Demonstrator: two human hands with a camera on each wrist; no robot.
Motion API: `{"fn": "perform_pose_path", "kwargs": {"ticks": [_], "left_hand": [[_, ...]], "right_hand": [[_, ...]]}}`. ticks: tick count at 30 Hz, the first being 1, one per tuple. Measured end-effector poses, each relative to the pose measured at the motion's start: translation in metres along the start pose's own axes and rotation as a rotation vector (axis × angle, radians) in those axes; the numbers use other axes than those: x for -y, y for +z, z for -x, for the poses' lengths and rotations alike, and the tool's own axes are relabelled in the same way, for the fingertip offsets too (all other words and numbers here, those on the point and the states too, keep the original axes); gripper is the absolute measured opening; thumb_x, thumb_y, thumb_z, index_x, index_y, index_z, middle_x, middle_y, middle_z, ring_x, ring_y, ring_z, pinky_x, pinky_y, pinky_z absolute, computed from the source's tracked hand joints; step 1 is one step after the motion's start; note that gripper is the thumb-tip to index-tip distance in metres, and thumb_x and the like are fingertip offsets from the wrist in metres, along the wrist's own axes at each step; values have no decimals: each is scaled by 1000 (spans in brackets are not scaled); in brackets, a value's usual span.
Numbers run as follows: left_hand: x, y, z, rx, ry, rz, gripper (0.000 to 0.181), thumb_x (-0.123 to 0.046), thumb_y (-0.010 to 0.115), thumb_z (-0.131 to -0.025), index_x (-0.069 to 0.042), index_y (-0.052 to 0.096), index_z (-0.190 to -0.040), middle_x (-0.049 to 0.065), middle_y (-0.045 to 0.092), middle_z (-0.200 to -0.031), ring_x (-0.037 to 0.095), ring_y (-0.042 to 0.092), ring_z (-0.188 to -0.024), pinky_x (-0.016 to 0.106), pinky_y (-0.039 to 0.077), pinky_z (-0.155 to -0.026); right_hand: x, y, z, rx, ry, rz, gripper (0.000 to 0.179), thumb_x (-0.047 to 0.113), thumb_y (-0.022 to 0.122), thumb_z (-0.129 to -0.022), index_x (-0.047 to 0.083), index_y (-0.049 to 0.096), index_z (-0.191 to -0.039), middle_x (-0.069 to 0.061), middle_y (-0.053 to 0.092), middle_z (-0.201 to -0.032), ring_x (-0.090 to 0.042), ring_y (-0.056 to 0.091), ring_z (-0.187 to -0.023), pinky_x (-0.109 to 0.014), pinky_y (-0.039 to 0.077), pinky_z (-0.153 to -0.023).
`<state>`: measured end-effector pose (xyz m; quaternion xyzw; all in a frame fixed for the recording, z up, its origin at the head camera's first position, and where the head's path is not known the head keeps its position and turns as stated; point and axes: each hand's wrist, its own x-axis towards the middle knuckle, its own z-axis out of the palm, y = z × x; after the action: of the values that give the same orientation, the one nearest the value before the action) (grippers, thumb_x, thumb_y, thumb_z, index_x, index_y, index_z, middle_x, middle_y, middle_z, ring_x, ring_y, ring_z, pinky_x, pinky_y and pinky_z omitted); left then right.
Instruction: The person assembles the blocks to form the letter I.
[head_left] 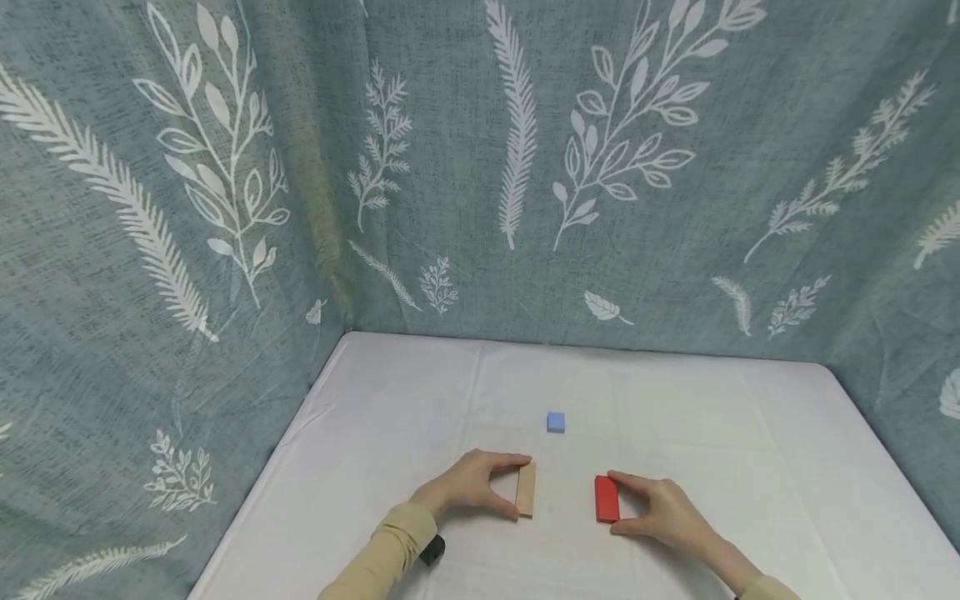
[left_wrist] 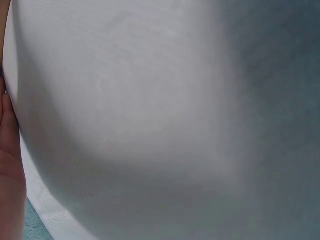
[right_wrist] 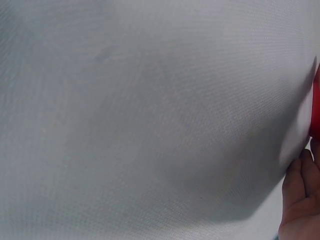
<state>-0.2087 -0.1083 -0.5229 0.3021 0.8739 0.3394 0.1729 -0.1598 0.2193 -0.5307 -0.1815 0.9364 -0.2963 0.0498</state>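
My left hand holds a light wooden block by its two ends, thumb at the near end and fingers at the far end. Across from it, my right hand grips a red rectangular block the same way. A gap of white cloth lies between the two blocks. Farther back sits a small blue cube, apart from both hands. In the right wrist view the red block shows at the right edge above the fingers. Only part of the left hand enters the left wrist view.
A white cloth covers the table. Green-blue curtains with white leaf prints hang behind it and along its sides. A small black object shows beside the left sleeve.
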Motion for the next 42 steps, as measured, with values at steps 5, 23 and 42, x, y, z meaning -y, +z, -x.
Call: {"fn": "perform_pose_path", "kwargs": {"ticks": [5,23,42], "left_hand": [[0,0,0,-4,-4,1,79,-36,86,-65,-21,53,-136,-2,53,-140,19,46,-133,34,37,-113],[-1,-1,-2,-10,10,-14,79,-35,86,-65,-19,53,-136,-2,54,-139,20,47,-132,35,37,-112],[2,3,-2,-23,24,-33,77,-37,85,-66,-19,55,-134,-1,55,-138,19,49,-130,32,39,-111]], "right_hand": [[0,0,-1,5,16,-15,75,43,84,-64,10,60,-127,-6,66,-123,-29,60,-116,-46,52,-93],[1,-6,-2,5,-31,0,74,43,82,-67,8,60,-128,-5,66,-123,-28,60,-116,-43,53,-94],[0,-22,4,-3,-19,-225,66,39,77,-75,2,59,-127,-14,62,-127,-37,55,-119,-36,54,-91]]}}
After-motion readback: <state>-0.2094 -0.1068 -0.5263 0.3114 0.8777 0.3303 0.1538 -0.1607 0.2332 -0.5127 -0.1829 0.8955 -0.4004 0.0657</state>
